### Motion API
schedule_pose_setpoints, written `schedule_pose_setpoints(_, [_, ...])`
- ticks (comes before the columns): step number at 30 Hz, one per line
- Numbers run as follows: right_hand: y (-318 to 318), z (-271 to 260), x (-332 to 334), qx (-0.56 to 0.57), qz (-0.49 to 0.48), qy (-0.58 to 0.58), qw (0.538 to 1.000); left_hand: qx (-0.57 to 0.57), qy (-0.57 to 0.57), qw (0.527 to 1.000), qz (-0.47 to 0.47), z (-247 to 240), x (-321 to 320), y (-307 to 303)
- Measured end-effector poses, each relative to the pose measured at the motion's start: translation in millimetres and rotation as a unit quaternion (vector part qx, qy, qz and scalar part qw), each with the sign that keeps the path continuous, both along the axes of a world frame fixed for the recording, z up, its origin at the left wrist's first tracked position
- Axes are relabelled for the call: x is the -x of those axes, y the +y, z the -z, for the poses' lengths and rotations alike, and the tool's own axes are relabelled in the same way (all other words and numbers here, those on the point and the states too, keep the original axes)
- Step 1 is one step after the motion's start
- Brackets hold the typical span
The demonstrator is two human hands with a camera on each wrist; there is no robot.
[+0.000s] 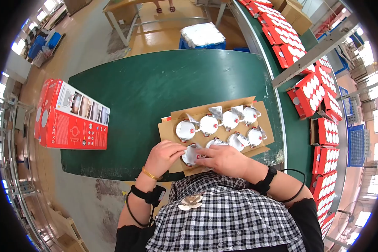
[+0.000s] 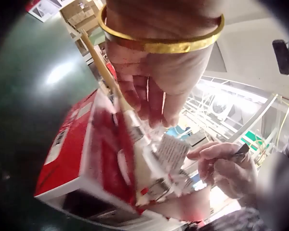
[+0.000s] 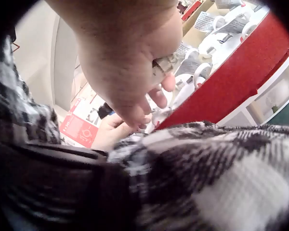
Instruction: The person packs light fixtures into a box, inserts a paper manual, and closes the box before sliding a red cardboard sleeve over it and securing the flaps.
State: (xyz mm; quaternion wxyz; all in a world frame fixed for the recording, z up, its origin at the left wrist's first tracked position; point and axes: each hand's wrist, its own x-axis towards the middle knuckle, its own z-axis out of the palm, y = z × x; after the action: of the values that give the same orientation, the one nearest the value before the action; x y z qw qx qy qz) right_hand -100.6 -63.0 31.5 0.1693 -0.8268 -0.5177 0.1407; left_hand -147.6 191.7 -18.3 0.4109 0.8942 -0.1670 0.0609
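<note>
An open red carton with cardboard flaps (image 1: 262,122) holds two rows of round white downlights, with red dots, spring clips and printed paper tags. My left hand (image 1: 166,154) pinches the left edge of the near-left downlight (image 1: 190,156). Over the same downlight's right side reaches my right hand (image 1: 227,160), its fingers extended and spread. In the left wrist view, a printed tag (image 2: 172,153) stands up between the two hands, with the right fingertips close to it. The right wrist view has the right hand's fingers loosely bent at the carton's near row, the left hand's fingers just beyond.
A printed red and white box (image 1: 77,119) stands at the left of the green table (image 1: 155,84). Along the right, a bench carries many red cartons (image 1: 325,164) filled with white round lights. A metal post (image 1: 311,54) rises at the table's right corner. A blue crate (image 1: 201,44) is behind.
</note>
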Motion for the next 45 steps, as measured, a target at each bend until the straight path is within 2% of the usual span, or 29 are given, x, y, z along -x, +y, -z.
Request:
schedule_pose_setpoints(2, [-7.2, -4.3, -4.4, -0.118, 0.015, 0.053, 0.991, 0.011, -0.014, 1.0, -0.026, -13.2, -13.0, -3.0])
schedule_pose_setpoints(3, [-16.3, -3.4, -7.8, -0.127, 0.065, 0.056, 0.988, 0.02, -0.026, 0.998, -0.057, -20.8, -21.2, -8.2])
schedule_pose_setpoints(4, [-20.7, -2.8, -14.1, -0.127, 0.066, 0.056, 0.988, 0.02, -0.026, 0.998, -0.055, -31.4, -33.2, -13.2])
schedule_pose_setpoints(6, [-26.5, 0.2, -29.6, -0.088, 0.135, -0.045, 0.986, 0.013, -0.101, 0.994, -0.038, -50.7, -64.1, -31.4])
schedule_pose_setpoints(7, [-27.9, 3.3, -33.9, -0.057, 0.145, -0.058, 0.986, 0.012, -0.102, 0.994, -0.036, -47.8, -77.6, -40.0])
schedule_pose_setpoints(9, [-30.5, 15.0, -37.3, -0.029, 0.139, -0.073, 0.987, -0.064, -0.115, 0.991, 0.037, -30.5, -99.0, -53.6])
schedule_pose_setpoints(10, [-32.4, 21.0, -39.4, 0.002, 0.131, -0.088, 0.987, -0.067, -0.116, 0.99, 0.038, -25.8, -103.5, -56.4])
schedule_pose_setpoints(13, [-33.3, 29.0, -40.4, -0.029, 0.137, -0.095, 0.986, -0.293, -0.03, 0.952, 0.083, -16.8, -112.1, -57.2])
schedule_pose_setpoints(14, [-33.6, 29.1, -40.7, -0.037, 0.135, -0.092, 0.986, -0.297, -0.031, 0.95, 0.09, -17.2, -112.1, -55.6])
schedule_pose_setpoints(23, [-37.6, 39.4, -42.7, -0.059, 0.123, -0.065, 0.988, -0.196, -0.062, 0.976, 0.068, -8.5, -108.9, -45.7])
schedule_pose_setpoints(38, [-44.7, 38.6, -43.6, -0.065, 0.124, -0.039, 0.989, -0.187, -0.117, 0.973, 0.061, -2.3, -105.8, -54.4])
schedule_pose_setpoints(42, [-48.7, 36.1, -45.5, -0.11, 0.129, -0.018, 0.985, -0.197, -0.09, 0.974, 0.061, -10.8, -102.4, -55.5])
schedule_pose_setpoints(43, [-52.4, 31.8, -44.7, -0.157, 0.151, -0.011, 0.976, -0.173, -0.11, 0.978, 0.048, -17.1, -100.7, -58.0])
schedule_pose_setpoints(45, [-63.4, 3.9, -40.9, -0.122, 0.142, 0.022, 0.982, -0.136, -0.116, 0.984, 0.026, -32.6, -93.0, -61.5])
